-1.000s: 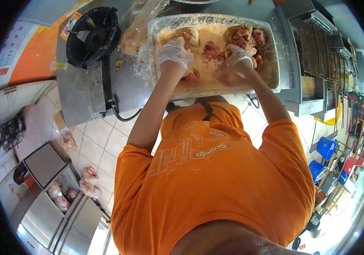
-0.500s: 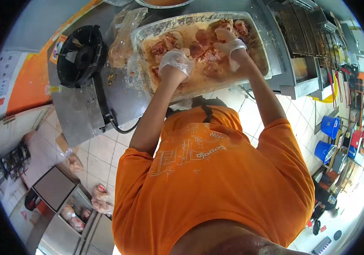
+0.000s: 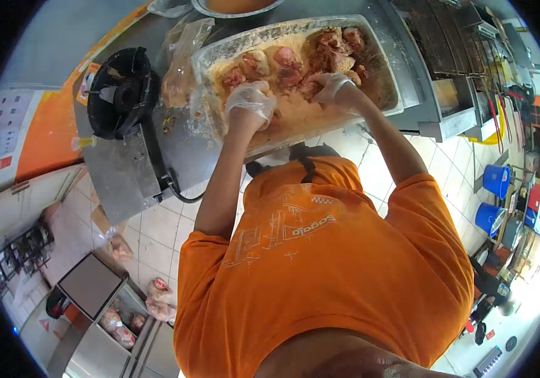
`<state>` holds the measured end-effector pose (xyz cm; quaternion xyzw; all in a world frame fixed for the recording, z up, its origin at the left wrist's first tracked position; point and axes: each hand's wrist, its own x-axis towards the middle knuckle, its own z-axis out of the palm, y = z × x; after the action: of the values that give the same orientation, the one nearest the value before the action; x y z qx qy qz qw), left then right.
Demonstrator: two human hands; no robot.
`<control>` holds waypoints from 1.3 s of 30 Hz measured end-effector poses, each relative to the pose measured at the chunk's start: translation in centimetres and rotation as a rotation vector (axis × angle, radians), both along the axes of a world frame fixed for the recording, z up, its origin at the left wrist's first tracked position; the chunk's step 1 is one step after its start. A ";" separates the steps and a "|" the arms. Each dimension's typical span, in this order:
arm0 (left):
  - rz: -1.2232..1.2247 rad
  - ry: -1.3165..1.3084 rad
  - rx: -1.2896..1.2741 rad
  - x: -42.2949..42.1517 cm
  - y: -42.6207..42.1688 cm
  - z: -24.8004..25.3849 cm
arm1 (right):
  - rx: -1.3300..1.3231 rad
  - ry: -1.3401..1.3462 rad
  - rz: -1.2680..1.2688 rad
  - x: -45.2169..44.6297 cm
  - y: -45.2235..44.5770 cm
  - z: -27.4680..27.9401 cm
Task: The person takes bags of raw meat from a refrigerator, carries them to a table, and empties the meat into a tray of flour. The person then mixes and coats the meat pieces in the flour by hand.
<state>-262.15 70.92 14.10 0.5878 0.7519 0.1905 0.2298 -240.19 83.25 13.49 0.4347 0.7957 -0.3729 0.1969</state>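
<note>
A large white tub holds pale orange flour and several raw chicken pieces, partly coated. My left hand, in a clear plastic glove, is down at the tub's near left side. Its fingers are curled beside a piece of chicken; what lies in them is hidden. My right hand, gloved too, has its fingers closed on a chicken piece near the middle of the tub. Another reddish piece lies in the flour between and beyond my hands.
Left of the tub lie a clear plastic bag and a black round appliance part on the metal table. A metal bowl stands behind. Wire racks are at right, blue buckets beyond them.
My right hand has come down and left toward the near middle of the tub, its fingers closing. My left hand has shifted slightly left. More chicken shows piled at the right.
</note>
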 end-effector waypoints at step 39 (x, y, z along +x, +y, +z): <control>0.268 0.261 -0.355 -3.5 7.4 -8.9 | 0.752 -0.199 -0.195 -0.5 10.2 -2.1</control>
<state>-265.60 78.31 5.24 0.4531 0.8680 0.0067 0.2029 -240.66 93.41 11.41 0.5839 0.8088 -0.0288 0.0638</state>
